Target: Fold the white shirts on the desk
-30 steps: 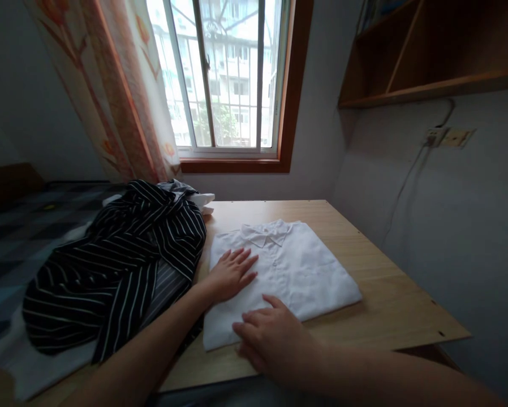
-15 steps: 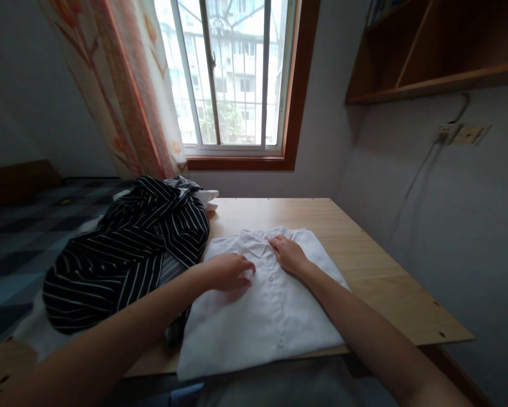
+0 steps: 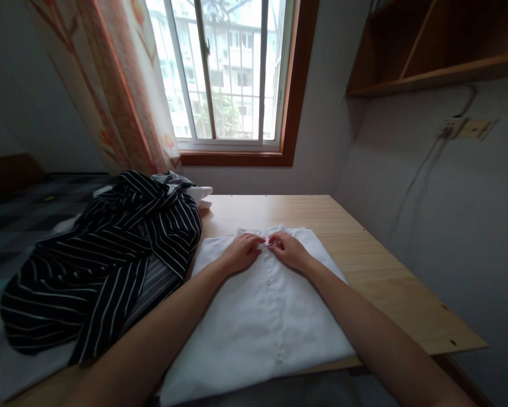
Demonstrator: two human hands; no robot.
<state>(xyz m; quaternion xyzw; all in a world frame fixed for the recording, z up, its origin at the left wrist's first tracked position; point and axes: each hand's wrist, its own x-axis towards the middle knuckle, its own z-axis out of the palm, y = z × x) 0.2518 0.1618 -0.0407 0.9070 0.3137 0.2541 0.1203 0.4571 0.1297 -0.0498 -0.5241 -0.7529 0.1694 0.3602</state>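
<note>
the white shirt (image 3: 262, 311) lies folded at centre frame on the counter (image 3: 364, 254), both hands, left hand (image 3: 242, 252) and right hand (image 3: 288, 250), each grip pinching its collar (image 3: 266, 233), while the striped shirt (image 3: 110, 249) at left looks unfolded.

The folded shirt (image 3: 262, 316) is plain white with small white buttons down its front. The garment (image 3: 105, 254) beside it is black with thin white stripes. The surface (image 3: 377, 265) is pale wood. The curtain (image 3: 122, 85) is cream with orange floral print. The window frame (image 3: 294, 90) is reddish brown.
</note>
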